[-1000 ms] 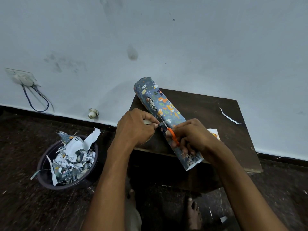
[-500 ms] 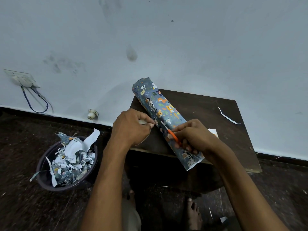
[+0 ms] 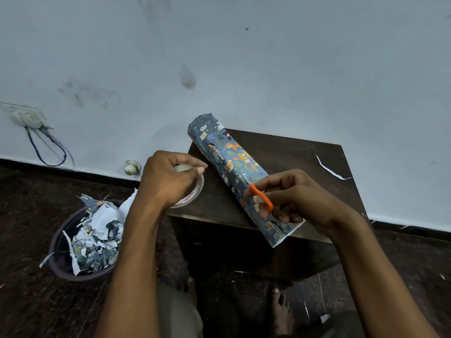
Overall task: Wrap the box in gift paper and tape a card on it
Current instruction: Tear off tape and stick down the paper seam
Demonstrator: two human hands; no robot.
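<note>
**Box lies slantwise under the right hand, tape roll off to its left**

Box wrapped in blue animal-print gift paper (image 3: 240,172): it lies on the dark wooden worktop (image 3: 292,154), its long axis running from the far-left corner toward the near edge, where its near end juts over.

The right hand (image 3: 295,196) is on the box's near half, fingers curled round small orange-handled scissors (image 3: 261,196); whether a strip of tape sits at its fingertips cannot be told.

The left hand (image 3: 168,181) grips a roll of clear tape with red lettering (image 3: 192,191), just left of the box and apart from it.

Judging from this, the seam down the box's length is being fastened, and the right hand is the nearer one to press there.

Beyond the left arm a dark bucket of paper scraps (image 3: 83,242) stands on the floor.
</note>
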